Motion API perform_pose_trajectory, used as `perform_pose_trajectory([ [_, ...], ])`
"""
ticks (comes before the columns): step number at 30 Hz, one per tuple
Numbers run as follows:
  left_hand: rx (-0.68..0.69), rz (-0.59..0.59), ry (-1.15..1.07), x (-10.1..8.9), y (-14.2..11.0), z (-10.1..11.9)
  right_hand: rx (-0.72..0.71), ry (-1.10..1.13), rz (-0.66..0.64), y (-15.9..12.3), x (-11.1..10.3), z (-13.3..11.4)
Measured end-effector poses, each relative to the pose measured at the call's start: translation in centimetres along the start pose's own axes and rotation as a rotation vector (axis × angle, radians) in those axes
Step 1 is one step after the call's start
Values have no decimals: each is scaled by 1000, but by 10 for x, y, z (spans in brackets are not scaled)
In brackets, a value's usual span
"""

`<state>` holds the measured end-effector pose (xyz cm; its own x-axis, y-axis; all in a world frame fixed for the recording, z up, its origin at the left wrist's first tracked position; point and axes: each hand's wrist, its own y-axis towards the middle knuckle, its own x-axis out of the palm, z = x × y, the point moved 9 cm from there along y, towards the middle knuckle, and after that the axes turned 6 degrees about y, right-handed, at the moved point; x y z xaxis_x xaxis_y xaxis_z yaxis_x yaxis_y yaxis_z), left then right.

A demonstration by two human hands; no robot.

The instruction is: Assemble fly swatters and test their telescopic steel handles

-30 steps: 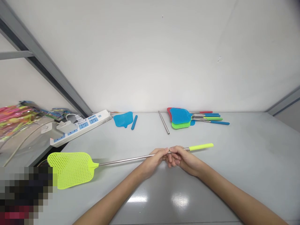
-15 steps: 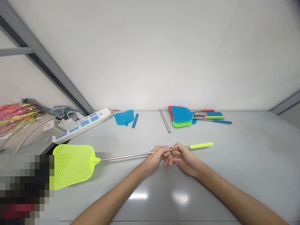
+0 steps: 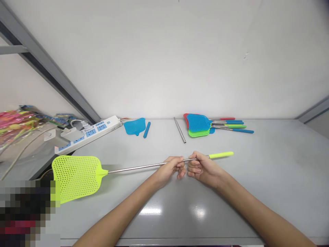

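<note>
i've drawn my left hand (image 3: 169,170) and right hand (image 3: 203,168) apart, fingers closed around the thin steel shaft (image 3: 138,167) of the lime-green plastic fly swatter (image 3: 74,178).

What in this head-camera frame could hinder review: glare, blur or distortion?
In the head view, two glare patches shine on the glossy table; a pixelated block covers the lower-left corner, beside the yellow-green fly swatter; wide-angle distortion slants the grey wall beam.
</note>
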<state>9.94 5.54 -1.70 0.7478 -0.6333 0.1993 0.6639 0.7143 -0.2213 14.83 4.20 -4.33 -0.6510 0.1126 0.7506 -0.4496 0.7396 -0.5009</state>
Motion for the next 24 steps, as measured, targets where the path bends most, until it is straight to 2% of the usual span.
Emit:
perform_pose_trajectory([
  [6, 9, 16, 58, -3, -1, 5, 46, -9, 42, 0, -5, -1],
  [24, 17, 19, 92, -9, -2, 9, 7, 13, 52, -1, -9, -9],
])
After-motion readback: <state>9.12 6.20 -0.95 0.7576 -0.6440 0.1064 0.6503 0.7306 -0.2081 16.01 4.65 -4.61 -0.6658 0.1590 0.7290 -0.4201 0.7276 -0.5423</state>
